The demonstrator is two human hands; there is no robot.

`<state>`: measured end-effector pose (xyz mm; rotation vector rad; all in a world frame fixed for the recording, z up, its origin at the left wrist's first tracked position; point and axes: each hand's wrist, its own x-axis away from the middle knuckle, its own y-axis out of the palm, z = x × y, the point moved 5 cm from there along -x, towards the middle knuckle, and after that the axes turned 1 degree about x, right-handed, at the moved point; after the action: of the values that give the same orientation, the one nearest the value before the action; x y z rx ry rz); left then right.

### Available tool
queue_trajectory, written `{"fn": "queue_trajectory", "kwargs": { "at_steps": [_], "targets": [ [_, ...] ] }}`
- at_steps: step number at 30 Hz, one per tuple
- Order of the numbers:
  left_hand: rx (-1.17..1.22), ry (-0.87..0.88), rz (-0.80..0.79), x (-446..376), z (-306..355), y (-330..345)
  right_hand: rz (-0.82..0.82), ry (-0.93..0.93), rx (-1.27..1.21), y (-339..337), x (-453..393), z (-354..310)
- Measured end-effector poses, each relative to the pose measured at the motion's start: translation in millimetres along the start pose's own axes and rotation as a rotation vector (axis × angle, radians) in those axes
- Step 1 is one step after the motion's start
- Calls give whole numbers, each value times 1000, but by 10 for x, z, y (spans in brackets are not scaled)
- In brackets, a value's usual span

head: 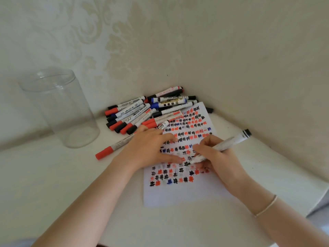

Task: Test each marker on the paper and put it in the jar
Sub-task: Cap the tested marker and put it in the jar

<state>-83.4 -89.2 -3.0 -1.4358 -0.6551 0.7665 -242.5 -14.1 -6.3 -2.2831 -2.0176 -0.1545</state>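
A white sheet of paper (178, 195) covered with rows of red, black and blue test marks lies on the white table. My right hand (217, 157) grips a white marker (229, 142) with a black end, its tip touching the paper among the marks. My left hand (151, 148) rests flat on the paper's left edge, fingers spread. A pile of capped markers (146, 111) lies in the corner behind the paper. One red-capped marker (110, 150) lies apart, left of my left hand. The clear jar (60, 107) stands at the left with no markers in it.
Patterned walls meet in a corner just behind the marker pile. The white table (53, 184) stretches to the left and in front of the paper; its right edge (318, 198) drops off at the far right.
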Motion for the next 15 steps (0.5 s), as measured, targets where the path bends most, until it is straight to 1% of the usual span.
{"fn": "queue_trajectory", "kwargs": {
  "at_steps": [3, 6, 8, 15],
  "targets": [
    [52, -7, 53, 32, -40, 37, 43, -62, 104, 8, 73, -12],
    [67, -9, 71, 41, -54, 55, 165, -79, 216, -46, 100, 45],
    [73, -10, 82, 41, -58, 56, 217, -106, 276, -68, 103, 76],
    [104, -18, 86, 55, -68, 65, 278, -140, 303, -102, 102, 79]
  ]
}}
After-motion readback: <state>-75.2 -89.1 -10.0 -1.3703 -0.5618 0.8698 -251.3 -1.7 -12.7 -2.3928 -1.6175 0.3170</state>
